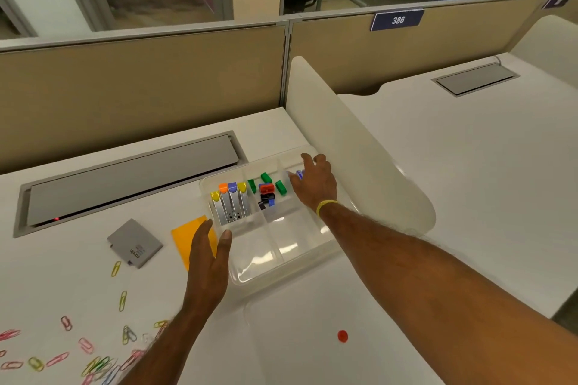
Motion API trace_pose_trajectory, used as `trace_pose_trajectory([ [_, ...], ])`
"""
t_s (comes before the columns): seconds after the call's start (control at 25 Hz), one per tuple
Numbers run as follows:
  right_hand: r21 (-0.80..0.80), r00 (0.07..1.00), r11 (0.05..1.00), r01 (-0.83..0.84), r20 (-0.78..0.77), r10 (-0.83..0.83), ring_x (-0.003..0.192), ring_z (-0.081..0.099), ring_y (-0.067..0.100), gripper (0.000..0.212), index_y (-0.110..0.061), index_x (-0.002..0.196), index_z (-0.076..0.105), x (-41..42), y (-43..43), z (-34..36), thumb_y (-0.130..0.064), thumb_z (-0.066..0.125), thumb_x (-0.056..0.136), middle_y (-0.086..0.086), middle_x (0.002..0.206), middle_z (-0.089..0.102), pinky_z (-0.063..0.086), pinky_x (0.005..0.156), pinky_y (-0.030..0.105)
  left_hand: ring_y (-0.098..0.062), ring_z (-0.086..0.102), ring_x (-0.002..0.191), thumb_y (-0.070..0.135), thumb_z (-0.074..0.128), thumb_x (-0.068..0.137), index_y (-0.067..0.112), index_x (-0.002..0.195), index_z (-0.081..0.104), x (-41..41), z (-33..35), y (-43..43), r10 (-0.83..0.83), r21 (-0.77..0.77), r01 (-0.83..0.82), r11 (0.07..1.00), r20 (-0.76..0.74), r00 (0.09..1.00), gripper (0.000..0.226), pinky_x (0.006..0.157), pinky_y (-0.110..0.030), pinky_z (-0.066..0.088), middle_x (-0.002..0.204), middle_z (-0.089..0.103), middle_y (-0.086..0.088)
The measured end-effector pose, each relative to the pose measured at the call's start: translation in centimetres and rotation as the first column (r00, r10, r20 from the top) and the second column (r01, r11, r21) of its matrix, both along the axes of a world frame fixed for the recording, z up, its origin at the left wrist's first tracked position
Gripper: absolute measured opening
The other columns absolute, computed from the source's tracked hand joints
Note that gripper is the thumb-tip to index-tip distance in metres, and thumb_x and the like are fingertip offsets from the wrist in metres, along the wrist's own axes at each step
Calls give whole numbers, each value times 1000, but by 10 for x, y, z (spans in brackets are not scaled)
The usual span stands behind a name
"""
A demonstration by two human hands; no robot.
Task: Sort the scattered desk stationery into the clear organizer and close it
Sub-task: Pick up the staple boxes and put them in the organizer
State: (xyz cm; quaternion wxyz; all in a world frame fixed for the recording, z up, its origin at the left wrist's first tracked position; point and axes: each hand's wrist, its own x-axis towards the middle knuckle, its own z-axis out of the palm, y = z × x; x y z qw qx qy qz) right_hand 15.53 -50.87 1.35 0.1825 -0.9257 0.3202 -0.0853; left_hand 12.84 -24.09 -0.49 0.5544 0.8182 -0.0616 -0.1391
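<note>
Coloured wire paper clips (62, 350) lie scattered leftmost. The left hand (208, 259), fingers straight and released, touches the wall of the clear plastic organizer (261, 258). The right hand (314, 186) reaches into its far-right compartment; whether it pinches the small blue piece (300, 174) is unclear.

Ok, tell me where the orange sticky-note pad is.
Head view: the orange sticky-note pad lies left of the clear organizer, partly under the left hand, right of the grey Camlin box.
</note>
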Motion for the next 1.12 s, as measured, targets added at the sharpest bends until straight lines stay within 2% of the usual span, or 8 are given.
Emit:
trace_pose_trajectory([
  [0.2,1,1000,1000,-25,17,25,124,41,28,63,-17,142,36,-20,13,3,-44,56,89,10,139,39,47,96,42,-27,31,140,54,37,86,20,149,26,-2,4,4,-33,14,33,999,1,999,72,113,-45,27,155,28,-6],
  [0.36,-2,996,997,-77,51,77,129,39,26,67,-16,143,36,-45,38,9,-46,59,88,10,142,40,41,102,38,-27,30,141,56,36,85,16,149,27,-12,13,17,-72,56,70,996,30,997,75,113,-42,26,156,28,-7],
  [0.52,22,984,985,-168,65,167,145,22,26,73,-17,148,30,-66,72,15,-49,57,89,12,155,29,25,117,39,-26,25,144,59,35,86,16,150,24,-22,14,38,-132,193,114,974,83,988,77,116,-45,21,158,24,-6],
  [0.72,-4,963,963,-268,39,268,147,18,27,80,-20,151,23,-89,117,23,-57,54,88,11,158,22,18,119,41,-26,23,145,68,32,86,17,150,24,-35,14,75,-203,390,128,912,158,966,83,117,-49,20,158,24,-6],
  [0.88,-6,943,943,-333,19,333,148,11,25,82,-22,152,19,-109,155,20,-58,54,88,11,160,16,13,121,41,-26,19,146,75,25,79,18,151,24,-48,15,107,-245,519,113,847,192,950,92,117,-51,19,159,23,-6],
  [1.12,-33,881,881,-472,17,472,150,2,24,85,-25,154,11,-140,217,4,-58,52,88,7,162,4,6,120,40,-23,11,149,80,19,79,20,152,20,-81,10,166,-305,650,108,752,198,932,95,118,-52,13,161,15,-4],
])
